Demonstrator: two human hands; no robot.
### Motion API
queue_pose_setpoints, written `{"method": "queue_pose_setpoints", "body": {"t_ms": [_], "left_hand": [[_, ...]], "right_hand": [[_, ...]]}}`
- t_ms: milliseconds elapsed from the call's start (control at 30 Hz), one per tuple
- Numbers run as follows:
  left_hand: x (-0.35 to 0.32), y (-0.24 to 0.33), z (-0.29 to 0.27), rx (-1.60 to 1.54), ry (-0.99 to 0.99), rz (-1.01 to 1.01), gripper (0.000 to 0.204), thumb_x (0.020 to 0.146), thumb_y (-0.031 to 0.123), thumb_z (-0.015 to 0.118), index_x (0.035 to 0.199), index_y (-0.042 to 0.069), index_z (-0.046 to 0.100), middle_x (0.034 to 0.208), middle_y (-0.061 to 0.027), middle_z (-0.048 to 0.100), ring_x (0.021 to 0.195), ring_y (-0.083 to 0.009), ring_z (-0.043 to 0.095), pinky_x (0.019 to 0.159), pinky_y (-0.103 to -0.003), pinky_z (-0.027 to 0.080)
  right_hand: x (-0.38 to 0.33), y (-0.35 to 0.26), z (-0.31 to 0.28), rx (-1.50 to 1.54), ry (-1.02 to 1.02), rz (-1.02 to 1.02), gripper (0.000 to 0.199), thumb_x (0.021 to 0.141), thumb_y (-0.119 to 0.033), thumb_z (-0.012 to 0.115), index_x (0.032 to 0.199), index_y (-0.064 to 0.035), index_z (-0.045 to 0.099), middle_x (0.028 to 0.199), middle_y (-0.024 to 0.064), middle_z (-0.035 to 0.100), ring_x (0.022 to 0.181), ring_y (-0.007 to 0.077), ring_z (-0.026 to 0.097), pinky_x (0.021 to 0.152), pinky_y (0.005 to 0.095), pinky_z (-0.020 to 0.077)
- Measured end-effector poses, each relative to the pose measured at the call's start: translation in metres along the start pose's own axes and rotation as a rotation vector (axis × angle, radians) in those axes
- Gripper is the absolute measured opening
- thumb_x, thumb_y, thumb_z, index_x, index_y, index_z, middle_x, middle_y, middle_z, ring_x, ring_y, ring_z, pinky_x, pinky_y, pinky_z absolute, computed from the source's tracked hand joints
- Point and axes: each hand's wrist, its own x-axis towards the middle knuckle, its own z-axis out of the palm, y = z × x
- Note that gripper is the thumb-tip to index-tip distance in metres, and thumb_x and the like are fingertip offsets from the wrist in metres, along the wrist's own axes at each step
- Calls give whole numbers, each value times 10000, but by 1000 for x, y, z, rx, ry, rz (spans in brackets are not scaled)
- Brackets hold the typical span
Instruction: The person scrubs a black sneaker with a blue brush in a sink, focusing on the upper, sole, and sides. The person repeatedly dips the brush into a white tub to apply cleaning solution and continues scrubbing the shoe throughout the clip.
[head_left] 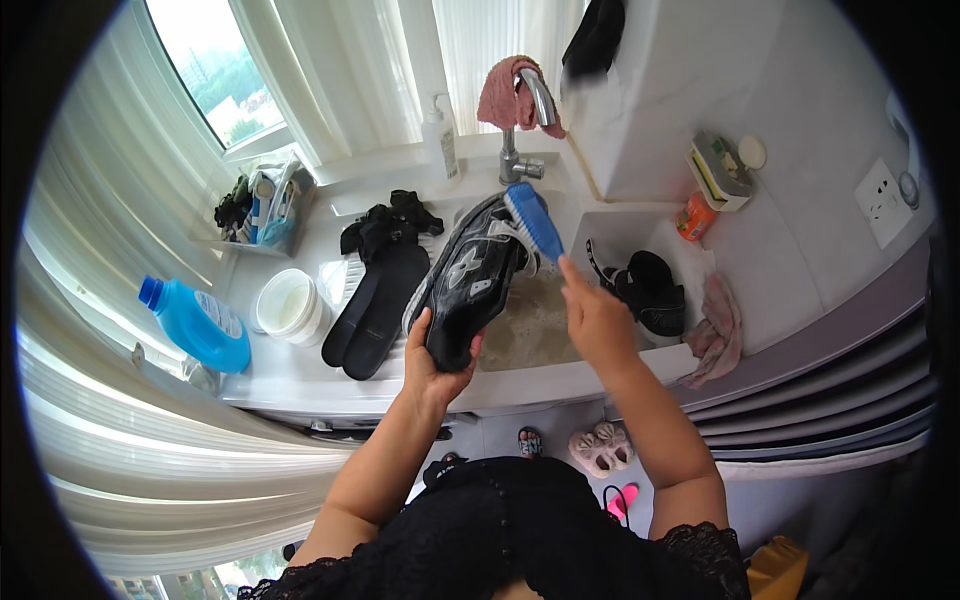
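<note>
My left hand (436, 366) is closed round the heel end of a black sneaker (466, 275) with grey and white trim, held tilted above the sink basin. Cloudy brownish water (540, 325) fills the basin beneath it. In my right hand (598, 322) is a blue scrub brush (535, 222), its white bristles against the toe part of the shoe. Two black insoles (378, 312) lie on the ridged board left of the shoe, with black shoelaces (390, 226) bunched behind them. The other black shoe (650, 292) rests in the small basin at the right.
A blue detergent bottle (200, 325) and a white tub (292, 306) stand on the left counter, a clear bin (262, 208) behind them. The faucet (515, 160), draped with a pink cloth (512, 92), rises at the back beside a pump bottle (440, 140). Another cloth (716, 330) hangs over the right edge.
</note>
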Motion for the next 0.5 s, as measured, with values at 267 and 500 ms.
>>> {"method": "queue_pose_setpoints", "body": {"t_ms": [267, 500], "left_hand": [[-49, 22, -37, -107, 122, -152, 650, 772, 550, 635, 1219, 84, 556, 1173, -157, 584, 988, -328, 609, 721, -353, 571], [-91, 62, -58, -245, 13, -211, 753, 850, 633, 476, 1293, 25, 455, 1190, -256, 518, 979, -332, 628, 707, -355, 600]], "right_hand": [[-17, 20, -6, 146, -35, 69, 378, 887, -164, 577, 1263, -202, 572, 634, 135, 581, 555, 316, 569, 516, 408, 447], [-26, 10, 48, 308, -361, -64, 390, 889, -203, 572, 1278, -221, 555, 650, 133, 597, 584, 327, 585, 557, 435, 456]]}}
